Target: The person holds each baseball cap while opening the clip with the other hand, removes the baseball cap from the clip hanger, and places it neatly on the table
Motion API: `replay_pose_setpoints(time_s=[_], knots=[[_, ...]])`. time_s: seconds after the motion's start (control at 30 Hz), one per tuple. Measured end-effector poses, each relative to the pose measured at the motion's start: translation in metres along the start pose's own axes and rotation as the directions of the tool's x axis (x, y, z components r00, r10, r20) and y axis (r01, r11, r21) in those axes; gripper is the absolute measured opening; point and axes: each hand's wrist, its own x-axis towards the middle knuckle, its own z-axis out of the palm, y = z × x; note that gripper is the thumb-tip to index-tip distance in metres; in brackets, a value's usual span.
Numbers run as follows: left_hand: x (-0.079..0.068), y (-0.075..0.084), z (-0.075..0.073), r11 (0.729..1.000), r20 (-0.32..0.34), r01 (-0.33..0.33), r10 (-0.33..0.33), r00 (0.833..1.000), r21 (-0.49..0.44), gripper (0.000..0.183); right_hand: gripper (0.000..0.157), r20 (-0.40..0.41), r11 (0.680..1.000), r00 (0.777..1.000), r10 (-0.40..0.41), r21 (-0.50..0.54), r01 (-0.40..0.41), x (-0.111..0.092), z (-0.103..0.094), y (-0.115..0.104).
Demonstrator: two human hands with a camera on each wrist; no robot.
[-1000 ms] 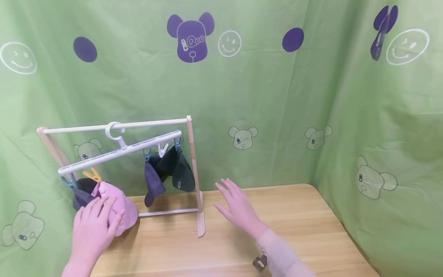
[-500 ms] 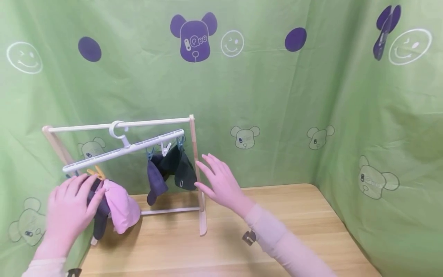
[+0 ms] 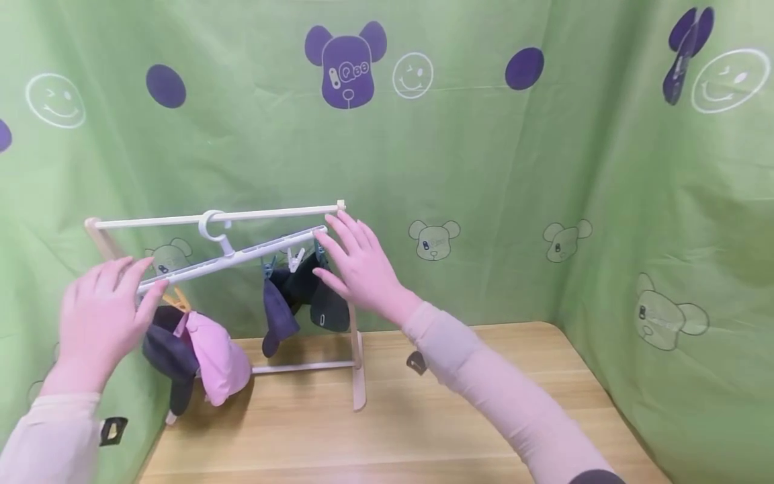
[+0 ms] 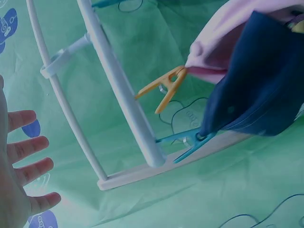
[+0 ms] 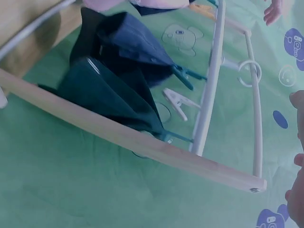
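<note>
A white hanger [image 3: 232, 259] hooks over the rack's top rail [image 3: 266, 215], its bar tilted with the left end lower. A pink cap [image 3: 218, 359] and a navy cap [image 4: 266, 76] hang at its left side from an orange clip [image 4: 166, 88] and a blue clip [image 4: 190, 140]. Toward the right end hang another navy cap [image 5: 135, 40] and a dark green cap [image 5: 104, 97]; the white clip [image 5: 178, 102] between their clips holds nothing. My left hand [image 3: 99, 323], fingers extended, overlaps the bar's left end. My right hand [image 3: 369, 269], fingers spread, is by its right end. Both wrist views show gaps between hands and hanger.
The wooden rack's right post [image 5: 142, 145] stands close by my right hand, its foot [image 3: 359, 380] on the wooden table [image 3: 459, 403]. A lower rail [image 3: 302, 368] runs near the tabletop. Green patterned curtain [image 3: 484, 168] encloses the back and sides.
My left hand has moved left and up, off the pink cap. My right hand has risen leftward to the hanger's right end. The navy cap at left now shows more fully.
</note>
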Motion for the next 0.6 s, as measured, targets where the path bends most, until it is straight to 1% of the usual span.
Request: replay_pose_setpoints(time_s=[0.1,0.13,0.27,0.37,0.5,0.6], knots=[[0.013,-0.005,-0.002,0.999,0.072,0.043,-0.044,0.996,0.007,0.049,0.063,0.018,1.0,1.0,0.014,-0.027,-0.014,0.016,-0.001,0.003],[0.017,-0.007,-0.003,0.998,0.085,0.055,-0.055,0.995,0.008,0.05,0.063,0.025,0.999,1.0,0.02,-0.033,-0.019,0.021,0.0,0.004],[0.033,-0.014,-0.007,0.996,0.098,0.089,-0.09,0.991,0.008,0.053,0.063,0.066,0.998,0.997,0.044,-0.05,-0.04,0.04,0.001,0.006],[0.046,-0.019,-0.01,0.993,0.111,0.117,-0.117,0.987,0.007,0.056,0.065,0.111,0.996,0.991,0.073,-0.065,-0.066,0.054,0.003,0.008],[0.062,-0.024,-0.012,0.984,0.199,0.177,-0.176,0.964,0.012,0.065,0.067,0.176,0.992,0.979,0.108,-0.087,-0.094,0.07,0.005,0.008],[0.071,-0.028,-0.011,0.977,0.275,0.211,-0.207,0.939,0.018,0.07,0.068,0.22,0.988,0.966,0.136,-0.103,-0.115,0.081,0.008,0.005]])
